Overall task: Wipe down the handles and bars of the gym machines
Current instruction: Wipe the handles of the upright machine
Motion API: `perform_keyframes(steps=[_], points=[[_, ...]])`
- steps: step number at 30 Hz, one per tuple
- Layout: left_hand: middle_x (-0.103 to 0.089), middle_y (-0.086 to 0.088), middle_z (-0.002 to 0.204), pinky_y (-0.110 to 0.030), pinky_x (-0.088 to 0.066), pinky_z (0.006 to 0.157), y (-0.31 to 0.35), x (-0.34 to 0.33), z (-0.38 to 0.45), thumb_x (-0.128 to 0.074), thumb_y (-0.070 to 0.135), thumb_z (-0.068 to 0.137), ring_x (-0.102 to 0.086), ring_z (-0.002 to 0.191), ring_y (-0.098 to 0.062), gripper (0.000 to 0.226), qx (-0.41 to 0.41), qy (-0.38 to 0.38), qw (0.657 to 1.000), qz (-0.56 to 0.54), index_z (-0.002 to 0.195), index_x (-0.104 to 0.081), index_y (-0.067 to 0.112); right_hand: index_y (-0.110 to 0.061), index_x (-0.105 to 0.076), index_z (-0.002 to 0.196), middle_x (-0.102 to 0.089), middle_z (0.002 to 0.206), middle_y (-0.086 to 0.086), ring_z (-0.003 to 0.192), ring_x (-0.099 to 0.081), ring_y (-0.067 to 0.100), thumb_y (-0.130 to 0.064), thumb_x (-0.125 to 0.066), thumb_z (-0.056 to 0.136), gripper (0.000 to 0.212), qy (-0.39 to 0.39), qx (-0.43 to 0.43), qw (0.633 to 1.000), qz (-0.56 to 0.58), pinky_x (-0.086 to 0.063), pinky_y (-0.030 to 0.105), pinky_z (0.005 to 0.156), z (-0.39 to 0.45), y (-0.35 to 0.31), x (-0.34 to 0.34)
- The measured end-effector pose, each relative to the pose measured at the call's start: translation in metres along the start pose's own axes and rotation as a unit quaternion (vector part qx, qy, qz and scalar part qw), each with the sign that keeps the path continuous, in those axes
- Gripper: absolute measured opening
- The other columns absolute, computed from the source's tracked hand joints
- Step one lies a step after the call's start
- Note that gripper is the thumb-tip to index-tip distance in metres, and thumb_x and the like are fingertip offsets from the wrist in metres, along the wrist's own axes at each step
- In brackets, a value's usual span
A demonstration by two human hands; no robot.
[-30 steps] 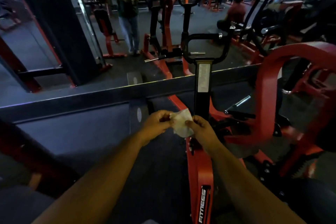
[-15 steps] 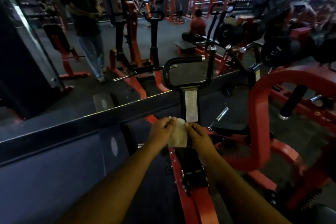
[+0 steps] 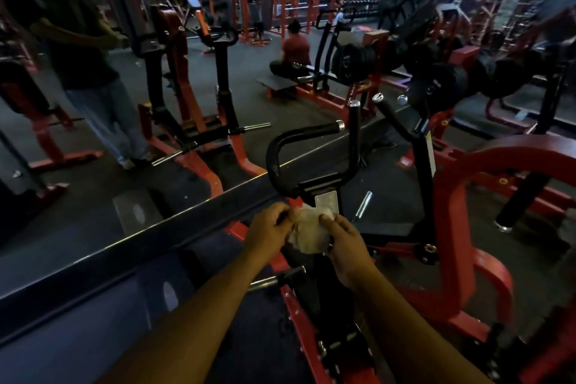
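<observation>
The left hand point(image 3: 271, 227) and right hand point(image 3: 344, 243) pinch a white cloth point(image 3: 310, 232) between them, just below the black handle point(image 3: 282, 150). The cloth looks soft and light; 2 edges give the best hold.

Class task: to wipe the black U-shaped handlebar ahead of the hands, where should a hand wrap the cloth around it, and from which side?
Judging by its pose, start at the black U-shaped handlebar's left bend, the nearest part. Come from below, bringing the crumpled white cloth, held by the left hand and right hand, around the round tube.
</observation>
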State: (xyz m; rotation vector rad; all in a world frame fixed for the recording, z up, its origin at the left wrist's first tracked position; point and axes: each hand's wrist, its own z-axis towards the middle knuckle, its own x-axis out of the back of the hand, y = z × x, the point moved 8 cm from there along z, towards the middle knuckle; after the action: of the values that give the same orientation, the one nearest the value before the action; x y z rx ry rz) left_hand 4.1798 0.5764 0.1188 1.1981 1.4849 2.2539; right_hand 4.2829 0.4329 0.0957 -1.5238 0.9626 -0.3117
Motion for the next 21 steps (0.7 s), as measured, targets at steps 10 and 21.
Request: perform_keyframes(steps=[10, 21], points=[[-0.063, 0.007, 0.115, -0.041, -0.049, 0.087, 0.071, -0.007, 0.133, -0.054, 0.054, 0.095, -0.058, 0.109, -0.019, 0.032, -0.261, 0.014, 0.923, 0.283, 0.108, -0.067, 0.028, -0.016, -0.06, 0.11, -0.066, 0.099, -0.001, 0.092, -0.064, 0.015, -0.02, -0.059, 0.102, 0.008, 0.185, 0.233, 0.939, -0.176, -0.053, 0.02, 0.071, 0.138, -0.109, 0.076], [-0.051, -0.006, 0.143, -0.046, -0.041, 0.097, 0.102, -0.062, 0.267, -0.052, 0.065, 0.094, -0.05, 0.128, -0.028, 0.069, -0.262, -0.017, 0.819, 0.511, 0.147, -0.045, 0.02, -0.021, -0.067, 0.116, -0.07, 0.108, -0.003, 0.102, -0.068, 0.016, -0.03, -0.051, 0.102, 0.022, 0.266, 0.204, 0.929, -0.157, -0.057, 0.039, 0.091, 0.303, -0.179, 0.108]])
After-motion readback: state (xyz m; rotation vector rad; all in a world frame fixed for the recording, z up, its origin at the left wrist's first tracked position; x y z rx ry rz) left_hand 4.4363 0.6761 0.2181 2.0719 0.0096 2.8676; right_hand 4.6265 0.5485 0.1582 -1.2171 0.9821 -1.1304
